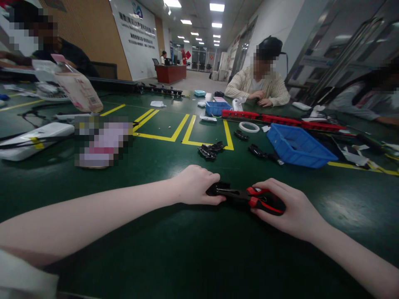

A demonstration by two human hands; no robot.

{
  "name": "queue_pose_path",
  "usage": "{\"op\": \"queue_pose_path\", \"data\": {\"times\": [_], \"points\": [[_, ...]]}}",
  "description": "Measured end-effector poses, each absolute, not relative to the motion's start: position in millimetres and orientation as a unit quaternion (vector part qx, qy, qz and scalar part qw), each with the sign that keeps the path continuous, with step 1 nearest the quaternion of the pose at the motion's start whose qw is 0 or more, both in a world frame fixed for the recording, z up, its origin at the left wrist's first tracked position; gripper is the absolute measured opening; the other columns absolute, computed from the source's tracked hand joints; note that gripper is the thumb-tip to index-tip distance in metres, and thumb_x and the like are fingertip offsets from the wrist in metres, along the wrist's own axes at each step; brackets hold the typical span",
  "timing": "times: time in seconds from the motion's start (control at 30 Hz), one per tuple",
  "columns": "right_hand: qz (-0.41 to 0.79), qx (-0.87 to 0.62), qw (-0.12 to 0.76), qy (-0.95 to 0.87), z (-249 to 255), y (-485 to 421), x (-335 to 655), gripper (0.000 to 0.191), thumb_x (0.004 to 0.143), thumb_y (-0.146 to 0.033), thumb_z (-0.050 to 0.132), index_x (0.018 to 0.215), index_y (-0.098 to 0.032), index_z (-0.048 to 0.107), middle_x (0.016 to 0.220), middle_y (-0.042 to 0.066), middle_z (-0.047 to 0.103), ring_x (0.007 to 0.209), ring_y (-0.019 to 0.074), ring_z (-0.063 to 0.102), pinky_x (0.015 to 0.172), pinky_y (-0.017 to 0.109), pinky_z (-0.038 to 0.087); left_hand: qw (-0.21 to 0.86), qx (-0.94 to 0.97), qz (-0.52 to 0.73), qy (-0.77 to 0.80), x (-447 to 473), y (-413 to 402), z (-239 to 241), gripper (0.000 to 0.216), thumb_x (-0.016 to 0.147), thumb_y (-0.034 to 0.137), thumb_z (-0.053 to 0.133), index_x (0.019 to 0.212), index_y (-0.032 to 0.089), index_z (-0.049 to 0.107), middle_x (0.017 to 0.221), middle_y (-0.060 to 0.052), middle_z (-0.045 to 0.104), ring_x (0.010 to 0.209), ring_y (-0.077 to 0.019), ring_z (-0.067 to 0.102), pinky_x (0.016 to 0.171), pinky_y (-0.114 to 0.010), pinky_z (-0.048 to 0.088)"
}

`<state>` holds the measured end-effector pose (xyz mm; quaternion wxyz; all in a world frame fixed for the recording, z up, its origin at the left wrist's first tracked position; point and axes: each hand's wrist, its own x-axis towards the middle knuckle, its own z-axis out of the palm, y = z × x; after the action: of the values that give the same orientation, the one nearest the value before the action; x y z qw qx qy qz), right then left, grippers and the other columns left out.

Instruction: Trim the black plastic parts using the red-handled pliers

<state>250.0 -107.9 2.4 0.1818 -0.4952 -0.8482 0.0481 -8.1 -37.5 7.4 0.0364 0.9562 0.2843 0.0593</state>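
My right hand (293,209) is wrapped round the red and black handles of a pair of pliers (262,199) lying low over the green floor mat (199,257). The pliers' dark jaws point left and bite on a small black part (216,189). My left hand (195,185) is closed in a loose fist over that black part, thumb along its underside. Both hands rest on the mat near its front middle.
A blue bin (299,145) sits right of centre, with loose black parts (210,150) and a white tape ring (248,126) beyond my hands. Long red rails (280,119) lie by a seated person (258,85). Yellow floor lines (187,133), white items at left.
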Motion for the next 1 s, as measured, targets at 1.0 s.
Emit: {"op": "queue_pose_path", "data": {"times": [1.0], "points": [[0.076, -0.515, 0.187, -0.833, -4.4, -107.0, 251.5, 0.034, 0.078, -0.046, 0.06, 0.104, -0.024, 0.057, 0.097, 0.004, 0.065, 0.082, 0.0201, 0.063, 0.066, 0.033, 0.054, 0.041, 0.954, 0.061, 0.292, -8.7, -36.0, 7.0, 0.039, 0.086, 0.055, 0.046, 0.079, 0.018, 0.053, 0.069, -0.001, 0.062, 0.057, -0.0151, 0.056, 0.052, -0.023, 0.036]]}}
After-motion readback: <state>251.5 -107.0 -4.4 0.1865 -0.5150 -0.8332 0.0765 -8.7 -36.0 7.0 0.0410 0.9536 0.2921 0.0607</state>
